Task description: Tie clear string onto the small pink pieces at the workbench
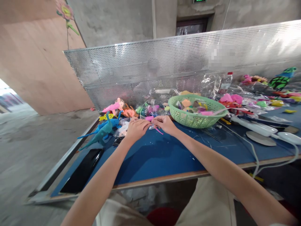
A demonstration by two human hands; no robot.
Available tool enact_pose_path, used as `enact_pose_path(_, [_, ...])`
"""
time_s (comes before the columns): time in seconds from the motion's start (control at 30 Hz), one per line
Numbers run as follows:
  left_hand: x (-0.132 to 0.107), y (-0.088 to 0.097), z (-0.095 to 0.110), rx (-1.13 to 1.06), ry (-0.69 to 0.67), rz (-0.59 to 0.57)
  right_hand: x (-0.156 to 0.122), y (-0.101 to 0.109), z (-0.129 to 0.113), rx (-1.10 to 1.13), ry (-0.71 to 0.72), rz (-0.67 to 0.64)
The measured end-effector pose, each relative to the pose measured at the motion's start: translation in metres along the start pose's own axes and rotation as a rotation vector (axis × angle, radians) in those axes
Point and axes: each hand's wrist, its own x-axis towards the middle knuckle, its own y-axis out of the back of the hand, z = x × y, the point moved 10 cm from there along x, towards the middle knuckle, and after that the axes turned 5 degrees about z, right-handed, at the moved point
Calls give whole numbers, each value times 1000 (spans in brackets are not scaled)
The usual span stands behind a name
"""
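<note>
Both my hands meet over the blue table (pixel 164 153), just left of a green basket (pixel 196 117). My left hand (pixel 136 128) is closed, fingers pinched on a small clear plastic bag with a pink toy piece (pixel 156 128) in it. My right hand (pixel 166 123) is closed too, pinching the same bag from the right side. A thin pink part sticks out below the hands. The green basket holds several small coloured toys.
Blue and teal toy dinosaurs (pixel 103 130) and pink and orange ones (pixel 115 106) lie at the table's left. A perforated metal screen (pixel 164 62) stands behind. White tools with cables (pixel 256 128) and more coloured toys (pixel 277 102) lie at the right.
</note>
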Motion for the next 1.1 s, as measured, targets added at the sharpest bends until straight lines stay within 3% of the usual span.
enact_pose_path(0.27, [0, -8, -7, -120, 116, -46, 0, 4, -4, -6, 30, 1])
enact_pose_path(0.47, [-3, -6, 5, 28, -109, -23, 4, -2, 23, 280, -188, -45])
enact_pose_path(0.7, [-3, 11, 20, 107, -265, 66, 0, -15, 29, 537, -340, -118])
enact_pose_path(0.9, [-6, 15, 22, 77, -295, 82, 0, -15, 21, 484, -271, -129])
enact_pose_path(1.1, [-3, 9, 12, 27, -141, 15, 0, -11, 9, 386, -169, -75])
